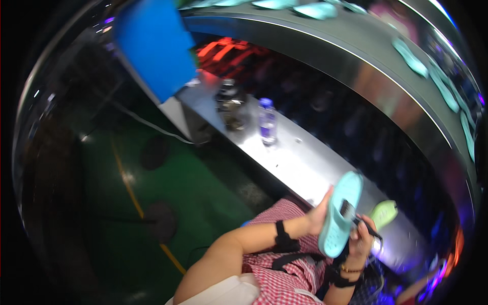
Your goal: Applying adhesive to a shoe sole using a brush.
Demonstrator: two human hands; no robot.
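Note:
A turquoise foam clog (335,236) with small holes in its toe part is tilted up over the bench. My left hand (319,212) is closed on its left side. On the other side, my right hand (362,240) has its fingers curled round a slim black tool (373,233), whose kind I cannot make out. That hand is close against the clog. A dark patch shows in the clog's opening. Beyond my right hand, a light green shoe piece (384,213) lies on the bench.
The metal bench (300,165) carries a clear bottle with a blue cap (267,122) and a dark jar (231,104). Behind it curves a conveyor belt (356,38) bearing several turquoise shoe pieces (409,58). A blue panel (152,51) stands at the left, above a green floor (193,188).

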